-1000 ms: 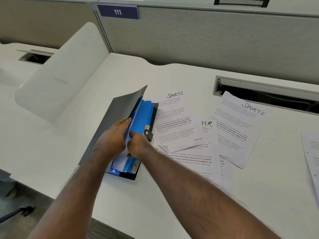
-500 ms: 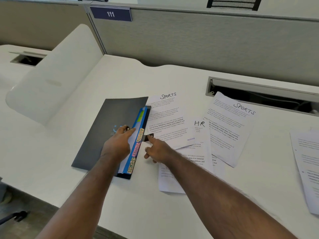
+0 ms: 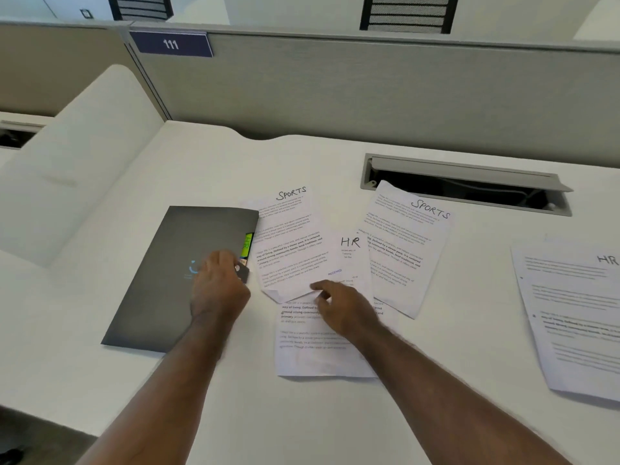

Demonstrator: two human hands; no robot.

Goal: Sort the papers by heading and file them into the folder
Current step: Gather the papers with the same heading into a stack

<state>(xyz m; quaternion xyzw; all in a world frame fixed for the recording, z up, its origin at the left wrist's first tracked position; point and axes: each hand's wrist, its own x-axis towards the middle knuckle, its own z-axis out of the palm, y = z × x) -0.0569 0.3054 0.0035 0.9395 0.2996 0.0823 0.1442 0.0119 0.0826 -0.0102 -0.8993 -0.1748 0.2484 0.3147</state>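
White office bench [image 3: 436, 414] under a grey cubicle partition [image 3: 369, 95], whose blue plate [image 3: 171, 44] reads "111".

Dark grey closed folder [image 3: 174, 280] lies at 9 o'clock, a green tab [image 3: 247, 245] at its right edge; the left hand [image 3: 218, 283] rests on that edge, fingers curled at the clasp, though whether they pinch it I cannot tell. White printed sheet headed "SPORTS" [image 3: 290, 236] overlaps an "HR" sheet [image 3: 350, 243]; the right hand [image 3: 342, 307] pinches its lower corner. Another "SPORTS" sheet [image 3: 402, 246] lies at 2 o'clock, touching the cable slot [image 3: 469, 186]; a second "HR" sheet [image 3: 577, 313] runs off the 3 o'clock edge. Open bench surface lies nearest the viewer.
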